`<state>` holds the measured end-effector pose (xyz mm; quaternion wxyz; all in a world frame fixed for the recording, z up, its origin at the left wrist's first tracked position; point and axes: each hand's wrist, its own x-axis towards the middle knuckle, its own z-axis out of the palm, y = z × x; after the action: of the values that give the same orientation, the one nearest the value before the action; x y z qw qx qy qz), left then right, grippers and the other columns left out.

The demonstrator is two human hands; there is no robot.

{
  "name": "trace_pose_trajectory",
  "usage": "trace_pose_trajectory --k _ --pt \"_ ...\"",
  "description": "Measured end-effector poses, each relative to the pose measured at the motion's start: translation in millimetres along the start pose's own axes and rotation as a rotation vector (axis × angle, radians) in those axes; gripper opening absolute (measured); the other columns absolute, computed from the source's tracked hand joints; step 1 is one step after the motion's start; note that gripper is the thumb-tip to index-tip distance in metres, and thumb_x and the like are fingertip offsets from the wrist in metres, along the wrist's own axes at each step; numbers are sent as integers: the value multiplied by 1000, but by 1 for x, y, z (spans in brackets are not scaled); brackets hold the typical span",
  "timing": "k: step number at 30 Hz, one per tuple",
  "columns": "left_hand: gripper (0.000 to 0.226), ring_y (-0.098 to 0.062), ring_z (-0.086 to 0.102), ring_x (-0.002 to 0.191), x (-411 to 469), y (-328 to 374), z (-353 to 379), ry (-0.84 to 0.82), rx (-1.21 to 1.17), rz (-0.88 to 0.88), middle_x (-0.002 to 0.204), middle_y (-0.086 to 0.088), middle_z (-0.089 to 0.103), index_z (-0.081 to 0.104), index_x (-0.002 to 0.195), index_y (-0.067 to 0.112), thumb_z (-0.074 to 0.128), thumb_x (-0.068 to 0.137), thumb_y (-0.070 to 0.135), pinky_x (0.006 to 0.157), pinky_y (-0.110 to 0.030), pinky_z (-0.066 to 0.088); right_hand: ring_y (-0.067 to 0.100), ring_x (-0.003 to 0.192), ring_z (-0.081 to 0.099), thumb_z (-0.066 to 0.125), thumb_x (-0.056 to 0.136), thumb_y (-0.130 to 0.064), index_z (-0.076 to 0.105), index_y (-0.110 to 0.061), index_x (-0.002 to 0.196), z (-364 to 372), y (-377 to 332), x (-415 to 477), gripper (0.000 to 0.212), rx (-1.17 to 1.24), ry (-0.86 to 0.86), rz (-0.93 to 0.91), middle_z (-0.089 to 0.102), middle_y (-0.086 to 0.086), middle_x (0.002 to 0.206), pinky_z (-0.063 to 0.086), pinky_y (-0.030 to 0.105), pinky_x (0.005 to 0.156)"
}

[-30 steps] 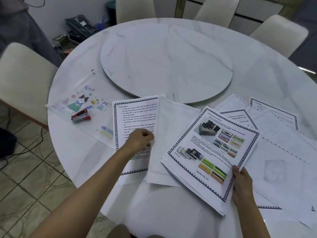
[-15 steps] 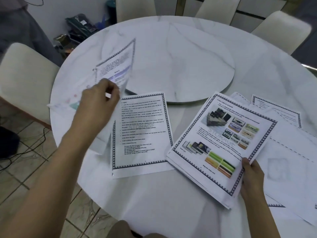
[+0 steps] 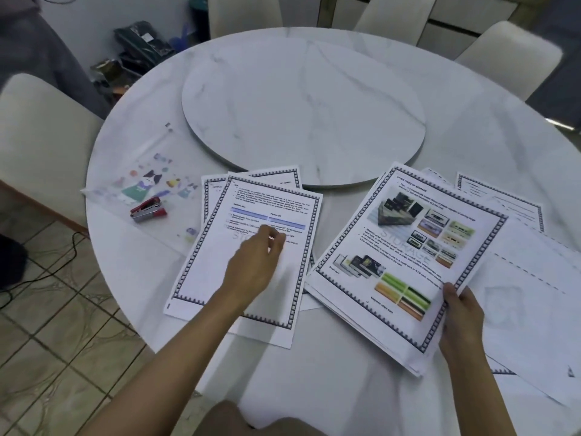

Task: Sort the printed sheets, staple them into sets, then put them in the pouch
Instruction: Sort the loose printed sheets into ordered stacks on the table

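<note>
A bordered text sheet [image 3: 217, 278] lies face up on a second sheet near the table's front left. My left hand [image 3: 256, 262] rests on it with loosely curled fingers. To the right, my right hand [image 3: 462, 313] pinches the lower right corner of a stack of printed sheets [image 3: 405, 247] whose top page shows colour pictures. More sheets [image 3: 518, 278] lie spread to the right, some face down. A clear pouch [image 3: 147, 174] with a cartoon cat print lies at the left, and a red stapler [image 3: 148, 209] sits on it.
The round white marble table [image 3: 487, 127] carries a raised turntable [image 3: 301, 108] in its middle. Cream chairs [image 3: 41, 136] stand around it. Clutter and a black cable [image 3: 63, 256] lie on the tiled floor at the left.
My left hand carried a sheet up and over to the left, then laid it face up on the left text sheet. The right hand kept hold of the picture stack.
</note>
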<state>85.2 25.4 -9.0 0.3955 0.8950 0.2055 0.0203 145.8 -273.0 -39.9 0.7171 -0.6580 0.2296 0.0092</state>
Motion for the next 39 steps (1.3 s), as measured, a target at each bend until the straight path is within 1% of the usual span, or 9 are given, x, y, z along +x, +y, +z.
trace_pose_trajectory --k 7,11,14,19,24,28,32,35,39 --pt "33 -29 60 103 12 -52 -53 283 -38 -239 113 -6 64 46 118 17 38 96 40 85 -38 42 12 87 60 43 98 -14 55 -15 113 0 3 6 20 -22 59 -26 61 6 105 55 13 62" --pt "44 -31 53 114 8 -88 -68 232 -9 -409 123 -11 59 45 126 9 47 93 38 90 -38 39 11 84 59 43 98 -14 52 -9 125 3 3 4 29 -40 59 -32 60 7 107 54 12 59" --pt "45 -31 51 116 4 -104 -67 193 -12 -467 128 -11 55 44 128 8 53 91 32 93 -39 39 15 89 60 43 98 -15 55 -12 120 8 4 3 26 -60 45 -25 61 6 105 57 18 65" --pt "47 -34 53 111 2 -95 -56 282 132 -403 128 -13 49 41 128 10 57 89 30 88 -45 43 11 87 60 43 98 -14 55 -18 112 13 2 2 19 -57 15 -30 62 -4 99 55 13 64" --pt "56 -35 55 109 6 -87 -49 226 208 -417 126 -14 50 37 130 12 64 84 31 88 -42 41 12 88 60 43 98 -14 57 -22 105 10 -2 7 18 -70 21 -44 62 -5 97 55 12 62" --pt "40 -35 56 103 4 -89 -51 174 268 -404 112 -15 61 48 125 9 55 89 28 84 -39 42 11 84 60 43 98 -13 59 -23 98 7 -5 6 19 -63 35 -39 61 -5 95 53 11 57" --pt "23 -31 51 82 -3 -81 -60 397 159 -166 92 -15 53 54 101 -3 47 95 17 66 -32 33 9 83 58 42 98 -12 53 -17 112 7 -6 3 18 -41 31 -43 60 -5 93 52 9 54" --pt "19 -19 44 72 -8 -65 -74 527 57 -36 80 -14 53 56 98 -5 46 96 11 60 -24 26 10 85 60 42 98 -11 54 -15 112 8 -3 3 18 -34 23 -26 61 -3 96 52 11 55" --pt "24 -17 46 82 -8 -51 -90 585 -36 8 96 -25 63 57 106 -7 48 95 12 62 -18 25 10 82 59 42 98 -11 54 -15 111 12 0 2 18 -58 18 -13 61 -3 93 51 10 52"
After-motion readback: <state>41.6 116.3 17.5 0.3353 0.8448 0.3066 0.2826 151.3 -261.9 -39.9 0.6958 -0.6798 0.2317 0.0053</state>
